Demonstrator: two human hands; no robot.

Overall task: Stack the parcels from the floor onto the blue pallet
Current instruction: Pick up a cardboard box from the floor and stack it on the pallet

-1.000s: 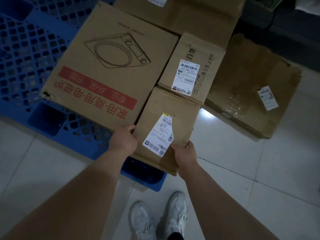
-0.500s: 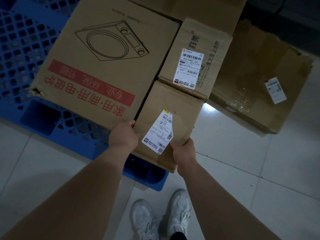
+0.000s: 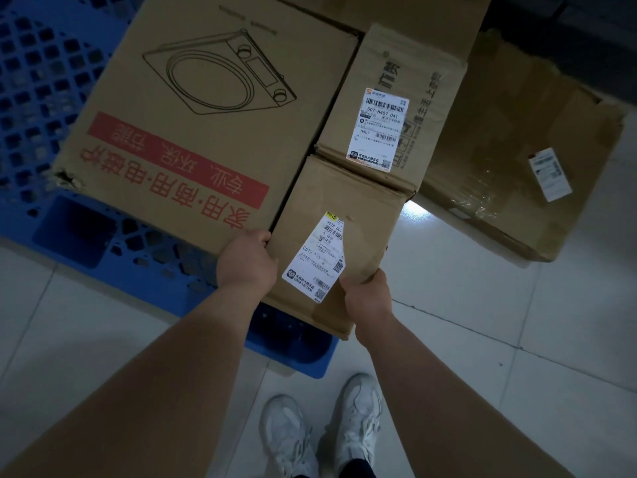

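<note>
Both of your hands are on the small parcel at the near right corner of the blue pallet. Your left hand curls its fingers over the parcel's left edge, in the slot against the big induction-cooker carton. Your right hand pinches the near right edge, thumb on top beside the torn shipping label. That two-sided hold seems meant to steer the parcel square into its gap, flush with the cooker carton and butted against the barcode-labelled parcel behind. Its long axis runs away from you, leaning slightly right, parallel to its neighbours; the label's top end points away. Its near end looks to reach the pallet's corner, but you cannot tell whether it rests fully down. One taped carton lies on the tiled floor to the right.
</note>
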